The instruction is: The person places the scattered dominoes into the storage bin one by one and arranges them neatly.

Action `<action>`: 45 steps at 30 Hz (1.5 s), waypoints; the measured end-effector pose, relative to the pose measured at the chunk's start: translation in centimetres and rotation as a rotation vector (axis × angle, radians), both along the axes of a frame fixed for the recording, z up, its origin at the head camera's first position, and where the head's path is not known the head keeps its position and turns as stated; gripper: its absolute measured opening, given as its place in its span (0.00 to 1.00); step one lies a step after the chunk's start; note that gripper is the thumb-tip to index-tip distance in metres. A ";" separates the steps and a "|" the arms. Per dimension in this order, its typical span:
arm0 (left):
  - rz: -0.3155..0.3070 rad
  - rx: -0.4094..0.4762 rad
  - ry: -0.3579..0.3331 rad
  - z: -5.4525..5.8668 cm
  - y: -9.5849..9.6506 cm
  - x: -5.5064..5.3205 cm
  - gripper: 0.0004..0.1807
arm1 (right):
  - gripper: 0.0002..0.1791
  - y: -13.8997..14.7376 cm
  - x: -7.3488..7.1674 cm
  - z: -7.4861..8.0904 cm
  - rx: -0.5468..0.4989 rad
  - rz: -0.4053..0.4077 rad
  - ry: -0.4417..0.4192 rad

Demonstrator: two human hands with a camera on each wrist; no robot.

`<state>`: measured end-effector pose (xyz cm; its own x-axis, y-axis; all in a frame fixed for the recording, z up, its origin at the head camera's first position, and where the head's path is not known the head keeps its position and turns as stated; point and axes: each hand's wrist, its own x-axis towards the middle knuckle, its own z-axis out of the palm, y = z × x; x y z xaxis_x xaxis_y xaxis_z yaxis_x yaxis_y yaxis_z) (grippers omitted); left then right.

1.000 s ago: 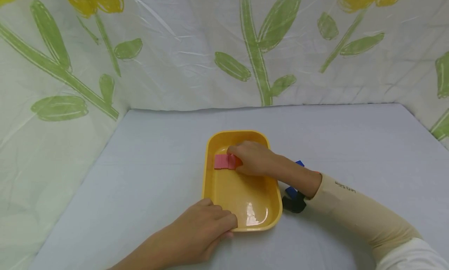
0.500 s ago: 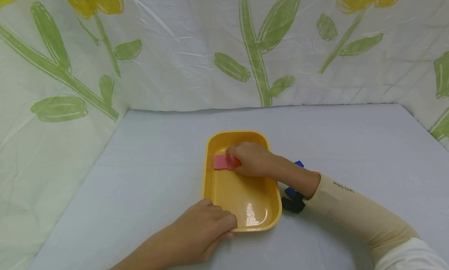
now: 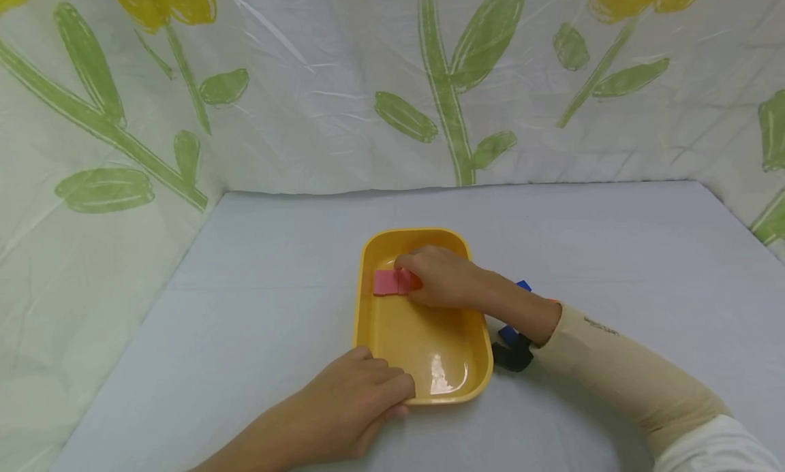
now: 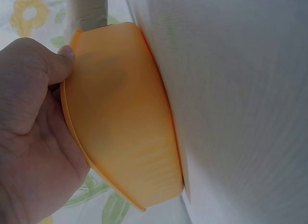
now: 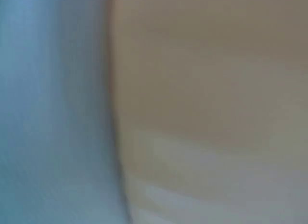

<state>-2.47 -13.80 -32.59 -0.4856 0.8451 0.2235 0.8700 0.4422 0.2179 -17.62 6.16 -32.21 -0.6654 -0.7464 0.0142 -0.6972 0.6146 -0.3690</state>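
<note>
A yellow plastic tub (image 3: 429, 363) stands on the table. My left hand (image 3: 349, 404) grips its near-left rim; the left wrist view shows the thumb over the rim and the tub's outer wall (image 4: 120, 113). Inside the tub, flat pink blocks (image 3: 386, 282) lie in a row toward the far left. My right hand (image 3: 441, 278) reaches in over the right wall and pinches the pink block (image 3: 403, 282) at the row's right end, which looks orange-red in the palm's shade. Its other fingers are hidden under the hand. Only a beige sleeve (image 5: 207, 99) fills most of the right wrist view, blurred.
Right of the tub, blue pieces (image 3: 508, 335) and a bit of orange (image 3: 553, 300) show around the right forearm. A black wrist strap piece (image 3: 514, 355) hangs beside the tub's right wall. A pale cloth covers the table (image 3: 276, 254); a flower-printed curtain (image 3: 343, 118) hangs behind.
</note>
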 end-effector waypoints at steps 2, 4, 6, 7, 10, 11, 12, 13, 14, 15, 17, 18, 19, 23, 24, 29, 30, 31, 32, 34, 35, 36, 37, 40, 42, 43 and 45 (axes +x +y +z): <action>0.001 0.002 0.007 0.0 0.0 0.0 0.08 | 0.20 0.2 -0.1 0.4 0.004 -0.008 -0.001; 0.001 0.008 0.016 -0.1 -0.1 0.0 0.08 | 0.22 0.7 -0.1 1.0 -0.007 -0.016 -0.003; 0.002 0.010 0.021 -0.1 -0.1 0.0 0.08 | 0.22 1.5 0.0 1.7 -0.035 -0.013 0.007; 0.002 0.011 0.020 -0.2 -0.1 0.0 0.08 | 0.22 2.0 0.1 2.1 -0.049 -0.014 0.014; -0.001 0.015 0.014 -0.2 -0.1 0.0 0.08 | 0.23 4.0 0.9 3.3 -0.074 -0.040 0.023; -0.001 0.015 0.012 -0.2 -0.1 0.0 0.08 | 0.23 4.7 1.2 3.6 -0.074 -0.051 0.029; -0.002 0.015 0.010 -0.2 -0.1 0.0 0.08 | 0.23 5.5 1.5 4.0 -0.067 -0.069 0.031; -0.002 0.015 0.009 -0.2 -0.1 0.0 0.08 | 0.24 6.3 1.9 4.4 -0.057 -0.087 0.033; 0.000 0.012 0.007 -0.2 -0.1 0.0 0.08 | 0.24 7.2 2.3 4.7 -0.044 -0.106 0.034; 0.001 0.011 0.009 -0.1 -0.1 0.0 0.08 | 0.24 8.0 2.7 5.0 -0.027 -0.122 0.036; 0.000 0.010 0.017 -0.1 -0.1 0.0 0.08 | 0.23 9.6 3.4 5.3 0.003 -0.140 0.047; -0.001 0.012 0.021 -0.1 -0.1 0.0 0.08 | 0.22 10.4 3.7 5.4 0.019 -0.148 0.047; -0.002 0.015 0.029 -0.1 -0.1 0.0 0.09 | 0.22 11.1 4.1 5.4 0.035 -0.159 0.048; -0.013 0.034 0.059 -0.2 -0.1 -0.1 0.09 | 0.20 13.7 5.3 4.7 0.083 -0.197 0.033; -0.015 0.038 0.065 -0.2 0.0 -0.1 0.09 | 0.20 14.3 5.4 4.4 0.087 -0.204 0.026; -0.013 0.038 0.063 -0.3 0.0 -0.1 0.09 | 0.19 16.0 5.9 2.6 0.106 -0.221 -0.035; -0.012 0.037 0.062 -0.4 0.0 -0.1 0.10 | 0.19 16.2 5.9 2.3 0.112 -0.224 -0.045; -0.010 0.035 0.059 -0.4 0.0 -0.1 0.10 | 0.19 16.3 5.8 2.0 0.117 -0.226 -0.054; -0.007 0.033 0.054 -0.3 0.0 -0.1 0.10 | 0.19 16.4 5.8 1.8 0.120 -0.229 -0.058; -0.004 0.031 0.052 -0.3 -0.1 0.0 0.10 | 0.18 16.6 5.7 1.2 0.119 -0.233 -0.067; -0.004 0.031 0.049 -0.3 -0.1 0.0 0.09 | 0.18 16.7 5.7 1.0 0.118 -0.233 -0.075; -0.005 0.030 0.046 -0.2 -0.1 0.0 0.09 | 0.18 16.7 5.6 0.8 0.116 -0.233 -0.085; -0.005 0.030 0.045 -0.2 -0.1 0.0 0.09 | 0.17 16.8 5.6 0.6 0.115 -0.234 -0.089; -0.003 0.026 0.046 -0.2 -0.1 0.0 0.09 | 0.18 17.0 5.6 0.1 0.115 -0.234 -0.095; -0.001 0.024 0.047 -0.2 0.0 0.0 0.09 | 0.18 17.1 5.6 0.0 0.115 -0.228 -0.091; 0.000 0.023 0.046 -0.2 -0.1 0.0 0.09 | 0.18 17.1 5.6 -0.1 0.115 -0.227 -0.086; 0.001 0.025 0.044 -0.2 -0.1 0.0 0.10 | 0.17 17.2 5.6 -0.2 0.114 -0.219 -0.081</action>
